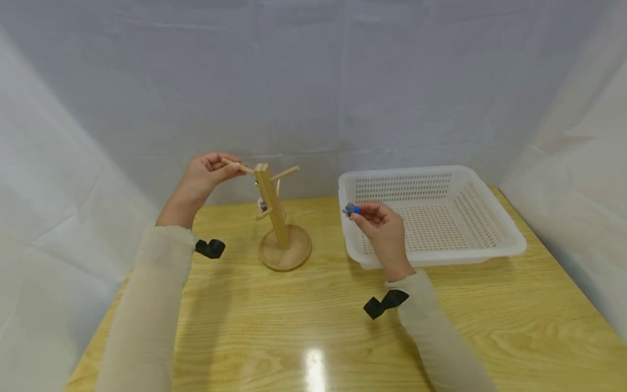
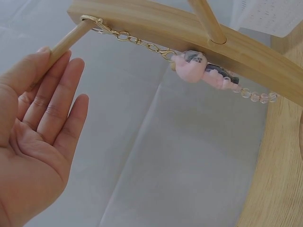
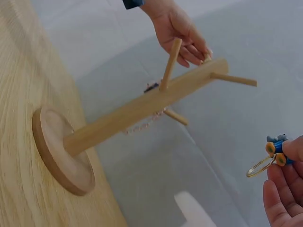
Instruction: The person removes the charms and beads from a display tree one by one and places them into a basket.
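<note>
A wooden peg stand point(image 1: 276, 212) with a round base stands upright on the table. At its upper left, my left hand point(image 1: 201, 179) pinches the end of a peg point(image 2: 71, 40) between thumb and fingers. From that peg, near the post, a keychain with a pink figure point(image 2: 190, 70) hangs by a gold clasp and chain, with a string of clear beads below. My right hand point(image 1: 384, 237), in front of the basket's left part, pinches a small blue and grey figure keychain point(image 3: 279, 147) with orange parts. Its gold ring point(image 3: 260, 166) sticks out free of the fingers.
A white plastic basket point(image 1: 511, 239) with slotted walls sits at the right on the wood-grain table point(image 1: 274, 326). Other pegs point(image 3: 234, 79) jut from the post in several directions. Pale sheeting point(image 1: 303, 81) hangs behind and at both sides.
</note>
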Demonstrator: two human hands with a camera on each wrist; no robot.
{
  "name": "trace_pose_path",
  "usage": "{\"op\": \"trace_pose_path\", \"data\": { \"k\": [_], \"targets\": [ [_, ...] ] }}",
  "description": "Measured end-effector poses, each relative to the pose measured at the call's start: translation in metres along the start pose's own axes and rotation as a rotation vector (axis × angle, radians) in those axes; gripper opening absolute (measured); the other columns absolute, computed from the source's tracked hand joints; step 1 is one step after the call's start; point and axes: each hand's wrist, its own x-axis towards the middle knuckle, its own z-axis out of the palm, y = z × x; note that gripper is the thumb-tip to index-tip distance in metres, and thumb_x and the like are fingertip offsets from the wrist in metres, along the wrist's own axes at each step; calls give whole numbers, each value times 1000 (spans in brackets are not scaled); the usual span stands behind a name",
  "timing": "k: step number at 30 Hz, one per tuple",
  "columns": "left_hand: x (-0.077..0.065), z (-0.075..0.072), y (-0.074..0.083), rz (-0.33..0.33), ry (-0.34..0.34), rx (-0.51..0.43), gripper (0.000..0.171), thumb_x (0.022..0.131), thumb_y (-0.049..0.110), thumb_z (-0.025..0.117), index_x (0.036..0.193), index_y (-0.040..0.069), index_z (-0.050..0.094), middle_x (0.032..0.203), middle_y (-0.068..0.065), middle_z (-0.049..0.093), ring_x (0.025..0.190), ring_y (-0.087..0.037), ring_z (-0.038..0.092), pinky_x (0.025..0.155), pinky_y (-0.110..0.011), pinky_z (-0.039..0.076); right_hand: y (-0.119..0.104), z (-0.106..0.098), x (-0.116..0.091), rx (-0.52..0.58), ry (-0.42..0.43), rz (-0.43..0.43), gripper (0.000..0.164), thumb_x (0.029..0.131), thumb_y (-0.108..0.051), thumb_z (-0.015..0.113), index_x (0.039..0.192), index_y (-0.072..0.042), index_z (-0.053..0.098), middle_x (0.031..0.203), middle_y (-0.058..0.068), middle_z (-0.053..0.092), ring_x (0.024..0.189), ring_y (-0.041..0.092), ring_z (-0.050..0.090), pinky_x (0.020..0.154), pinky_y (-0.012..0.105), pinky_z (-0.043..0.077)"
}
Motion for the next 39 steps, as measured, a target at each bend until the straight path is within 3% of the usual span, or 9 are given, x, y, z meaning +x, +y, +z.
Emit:
{"op": "trace_pose_path", "data": {
  "k": [18, 23, 29, 33, 39],
  "targets": [
    [0, 0, 0, 3, -11, 13, 12, 88, 16, 65, 95, 6, 68, 89, 2, 72, 88, -11, 67, 88, -22, 51, 10, -43, 10, -205, 32, 148, 25, 84, -11, 72, 104, 4, 66, 91, -3, 68, 80, 6, 64, 73, 18, 55],
    [0, 1, 0, -2, -5, 28, 13, 88, 17, 66, 95, 6, 68, 89, 2, 72, 88, -11, 67, 88, -21, 51, 8, -52, 13, -277, 29, 176, 25, 85, -16, 72, 104, 0, 67, 94, 2, 70, 85, 15, 66, 75, 20, 55],
    [0, 2, 1, -9, -5, 25, 15, 88, 17, 65, 96, 5, 67, 90, 1, 72, 89, -11, 67, 89, -22, 51, 9, -59, 16, -303, 19, 190, 28, 86, -18, 71, 106, 0, 67, 97, 3, 69, 85, 10, 65, 77, 21, 55],
    [0, 3, 1, -17, -5, 23, 15, 88, 17, 66, 97, 6, 67, 90, 1, 72, 89, -11, 67, 89, -22, 51, 10, -62, 16, -326, 26, 194, 29, 86, -18, 71, 106, 2, 67, 99, 11, 68, 82, 5, 64, 76, 20, 53],
    [-1, 2, 0, -8, -1, 24, 15, 88, 17, 66, 96, 6, 67, 90, 2, 71, 88, -11, 67, 90, -24, 51, 10, -62, 17, -344, 28, 205, 27, 87, -16, 70, 104, 3, 67, 100, 17, 67, 79, 7, 63, 74, 18, 52]
  ]
}}
